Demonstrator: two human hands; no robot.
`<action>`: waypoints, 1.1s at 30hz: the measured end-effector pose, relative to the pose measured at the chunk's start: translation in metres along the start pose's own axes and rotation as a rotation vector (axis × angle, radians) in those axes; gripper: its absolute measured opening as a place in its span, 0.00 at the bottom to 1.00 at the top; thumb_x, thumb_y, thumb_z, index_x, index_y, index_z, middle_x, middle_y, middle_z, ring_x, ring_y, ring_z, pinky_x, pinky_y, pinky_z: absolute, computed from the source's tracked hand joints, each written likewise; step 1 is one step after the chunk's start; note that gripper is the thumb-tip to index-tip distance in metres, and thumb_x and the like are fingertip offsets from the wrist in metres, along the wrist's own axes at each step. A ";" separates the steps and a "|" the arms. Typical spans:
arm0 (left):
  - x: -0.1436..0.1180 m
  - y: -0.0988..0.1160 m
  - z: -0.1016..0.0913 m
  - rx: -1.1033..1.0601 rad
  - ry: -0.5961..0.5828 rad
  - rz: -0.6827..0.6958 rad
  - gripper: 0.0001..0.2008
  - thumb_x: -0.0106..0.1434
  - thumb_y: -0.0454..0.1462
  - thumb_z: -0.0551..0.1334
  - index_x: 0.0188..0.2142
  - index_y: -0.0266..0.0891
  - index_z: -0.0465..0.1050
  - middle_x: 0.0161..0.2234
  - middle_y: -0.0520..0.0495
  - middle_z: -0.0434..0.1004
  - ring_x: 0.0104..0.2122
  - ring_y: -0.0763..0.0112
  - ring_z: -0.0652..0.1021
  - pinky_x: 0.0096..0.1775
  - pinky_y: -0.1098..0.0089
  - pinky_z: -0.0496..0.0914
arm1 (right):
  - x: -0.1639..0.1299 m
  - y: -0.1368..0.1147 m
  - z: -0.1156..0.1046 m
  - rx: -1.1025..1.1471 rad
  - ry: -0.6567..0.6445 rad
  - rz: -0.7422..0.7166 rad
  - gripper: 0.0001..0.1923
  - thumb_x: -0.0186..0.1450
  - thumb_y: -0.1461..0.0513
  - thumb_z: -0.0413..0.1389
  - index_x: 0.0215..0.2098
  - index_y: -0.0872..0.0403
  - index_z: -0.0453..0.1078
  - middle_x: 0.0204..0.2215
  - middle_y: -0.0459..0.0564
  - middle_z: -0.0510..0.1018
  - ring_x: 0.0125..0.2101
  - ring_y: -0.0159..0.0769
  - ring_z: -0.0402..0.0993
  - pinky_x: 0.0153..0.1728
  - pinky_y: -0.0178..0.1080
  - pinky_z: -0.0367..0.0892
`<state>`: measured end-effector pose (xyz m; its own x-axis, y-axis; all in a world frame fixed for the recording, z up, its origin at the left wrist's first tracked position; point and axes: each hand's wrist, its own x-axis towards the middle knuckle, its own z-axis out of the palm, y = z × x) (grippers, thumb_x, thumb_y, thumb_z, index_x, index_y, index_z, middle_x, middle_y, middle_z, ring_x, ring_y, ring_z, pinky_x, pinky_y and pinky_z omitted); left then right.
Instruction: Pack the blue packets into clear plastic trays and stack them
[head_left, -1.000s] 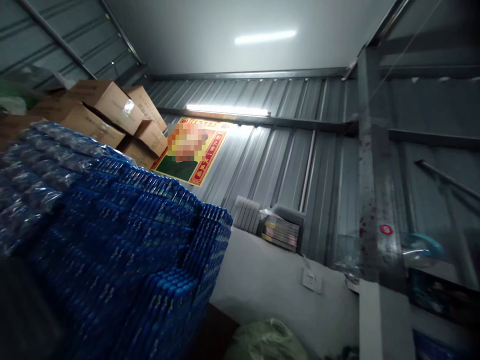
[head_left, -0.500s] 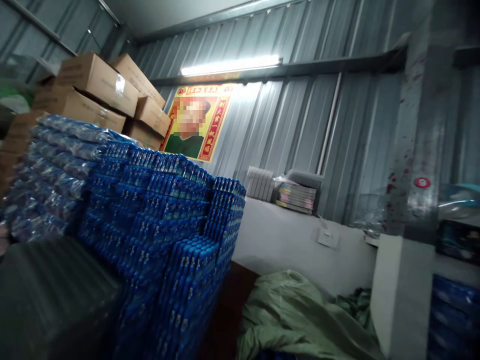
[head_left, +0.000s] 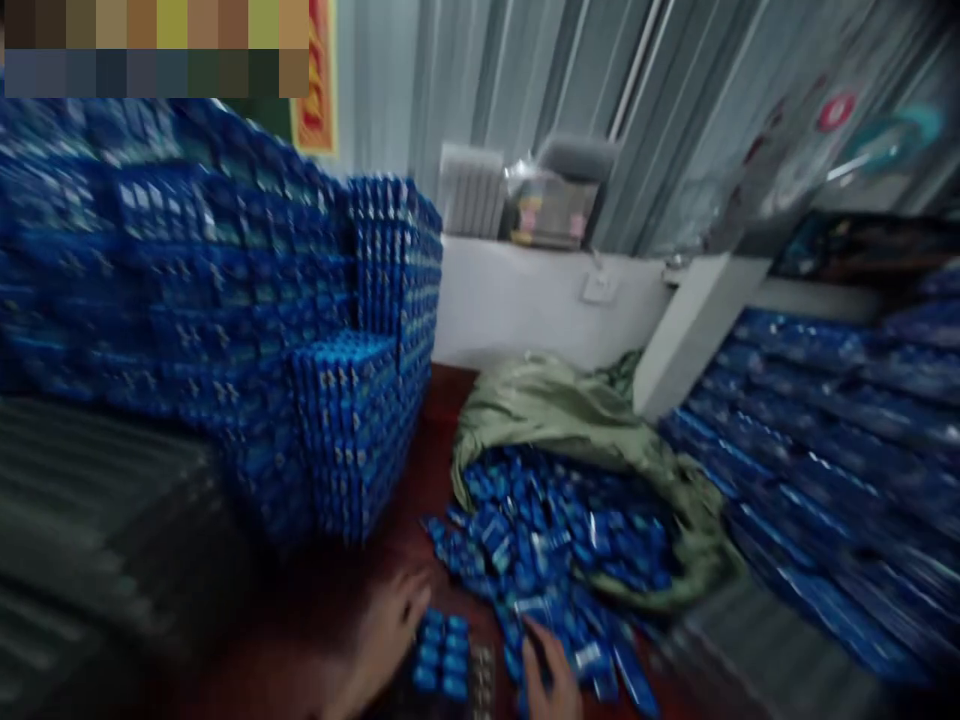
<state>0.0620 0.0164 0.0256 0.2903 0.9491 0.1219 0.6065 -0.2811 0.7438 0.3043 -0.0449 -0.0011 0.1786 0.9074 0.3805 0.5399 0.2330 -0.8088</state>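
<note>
Low in the head view, my left hand (head_left: 397,620) is at the left side of a dark holder with short rows of small blue packs (head_left: 442,655). Motion smears its fingers, so their grip is unclear. To the right of those rows, my right hand (head_left: 551,670) reaches to the near edge of a heap of loose blue packs (head_left: 540,540). Its fingers look parted, with a dark gap between them and no held thing visible. The heap spills from the mouth of a green cloth sack (head_left: 570,410) onto a dark red surface (head_left: 397,530).
A tall wall of stacked blue packs (head_left: 367,270) rises on the left, with grey ridged trays (head_left: 105,490) in front. More blue stacks (head_left: 825,420) stand right, beside a white pillar (head_left: 690,320). Grey ridged material (head_left: 772,650) lies lower right.
The view has tipped downward. Both my hands, the heap of blue packs and the rows in the holder now show; the ceiling lamp and cardboard boxes are out of view.
</note>
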 end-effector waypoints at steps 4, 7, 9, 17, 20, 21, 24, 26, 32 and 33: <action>0.022 -0.020 -0.005 -0.077 0.022 0.039 0.17 0.67 0.41 0.48 0.48 0.37 0.69 0.48 0.40 0.71 0.49 0.62 0.72 0.52 0.60 0.66 | -0.016 0.026 -0.020 -0.154 0.233 0.175 0.20 0.63 0.51 0.47 0.41 0.55 0.73 0.40 0.56 0.76 0.43 0.45 0.71 0.44 0.47 0.67; 0.053 -0.018 -0.007 0.040 -0.053 0.126 0.16 0.67 0.40 0.48 0.45 0.37 0.71 0.43 0.42 0.74 0.44 0.65 0.74 0.49 0.64 0.68 | -0.003 0.024 -0.024 -0.248 0.240 0.096 0.18 0.64 0.55 0.46 0.42 0.55 0.72 0.39 0.56 0.76 0.41 0.42 0.70 0.44 0.45 0.66; 0.076 -0.010 -0.003 0.171 -0.124 0.178 0.14 0.67 0.38 0.49 0.45 0.37 0.71 0.43 0.42 0.74 0.44 0.66 0.74 0.48 0.66 0.68 | 0.018 0.015 -0.017 -0.311 0.194 0.023 0.17 0.65 0.58 0.44 0.42 0.55 0.72 0.38 0.55 0.76 0.41 0.41 0.69 0.44 0.44 0.65; 0.123 0.006 0.034 0.309 -0.256 0.304 0.17 0.54 0.29 0.63 0.45 0.38 0.69 0.50 0.40 0.68 0.47 0.58 0.72 0.51 0.60 0.65 | 0.117 -0.008 0.026 -0.763 -0.256 -0.001 0.21 0.61 0.68 0.52 0.53 0.55 0.65 0.51 0.62 0.67 0.48 0.47 0.66 0.41 0.44 0.64; 0.115 -0.003 0.036 0.297 -0.244 0.293 0.16 0.55 0.27 0.60 0.44 0.36 0.68 0.49 0.38 0.67 0.45 0.58 0.74 0.48 0.61 0.68 | 0.125 0.002 0.021 -0.719 -0.343 -0.030 0.19 0.60 0.68 0.55 0.50 0.54 0.67 0.51 0.60 0.67 0.43 0.42 0.71 0.37 0.39 0.66; 0.110 -0.007 0.036 0.288 -0.234 0.279 0.15 0.55 0.27 0.60 0.44 0.36 0.68 0.49 0.37 0.67 0.44 0.58 0.74 0.47 0.61 0.68 | 0.124 0.005 0.017 -0.701 -0.362 -0.039 0.19 0.59 0.67 0.56 0.49 0.53 0.67 0.50 0.58 0.67 0.41 0.40 0.73 0.36 0.38 0.66; 0.097 -0.017 0.030 0.238 -0.194 0.231 0.12 0.57 0.27 0.59 0.42 0.35 0.68 0.47 0.37 0.69 0.42 0.60 0.75 0.45 0.62 0.69 | 0.116 0.010 0.008 -0.633 -0.391 -0.074 0.17 0.61 0.67 0.55 0.49 0.53 0.66 0.44 0.54 0.71 0.39 0.39 0.73 0.36 0.37 0.66; 0.085 -0.023 0.020 0.185 -0.155 0.198 0.11 0.59 0.28 0.57 0.43 0.35 0.68 0.45 0.40 0.71 0.42 0.62 0.75 0.46 0.63 0.69 | 0.106 0.008 0.004 -0.575 -0.390 -0.093 0.14 0.63 0.66 0.51 0.48 0.54 0.67 0.41 0.53 0.72 0.42 0.40 0.72 0.41 0.39 0.66; 0.004 -0.045 -0.035 0.024 0.020 0.097 0.14 0.66 0.35 0.49 0.48 0.36 0.66 0.44 0.42 0.71 0.44 0.66 0.73 0.48 0.63 0.68 | 0.043 -0.016 -0.026 -0.194 -0.257 0.012 0.18 0.66 0.60 0.47 0.54 0.55 0.60 0.45 0.54 0.73 0.45 0.39 0.71 0.44 0.41 0.66; -0.015 -0.048 -0.043 -0.003 0.042 0.085 0.14 0.66 0.36 0.50 0.48 0.37 0.67 0.44 0.43 0.71 0.43 0.66 0.73 0.48 0.63 0.68 | 0.029 -0.022 -0.032 -0.106 -0.275 0.065 0.17 0.65 0.58 0.49 0.51 0.54 0.62 0.41 0.52 0.75 0.42 0.39 0.72 0.41 0.40 0.68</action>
<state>-0.0035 0.0214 0.0169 0.3097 0.9268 0.2123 0.5788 -0.3609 0.7313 0.3236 -0.0350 0.0422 -0.0059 0.9832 0.1822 0.6205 0.1465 -0.7704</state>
